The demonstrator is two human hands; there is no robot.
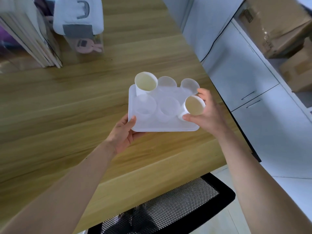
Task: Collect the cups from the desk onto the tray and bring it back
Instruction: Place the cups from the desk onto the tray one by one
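A white plastic tray (152,127) hovers just over the wooden desk (67,115), carrying several cups. My left hand (122,134) grips its near left corner, thumb on the rim. At the tray's right edge, my right hand (205,114) closes around a white paper cup (193,105), which tilts toward me. Another white paper cup (146,81) stands at the tray's far left. Clear plastic cups fill the other spots: far middle (167,83), far right (189,85), near left (145,103) and near middle (167,107).
Upright books (33,39) and a clear container with a white pouch (79,19) stand at the desk's far left. A black mesh chair (162,208) sits below the near edge. White cabinets (244,73) and cardboard boxes (278,26) are to the right.
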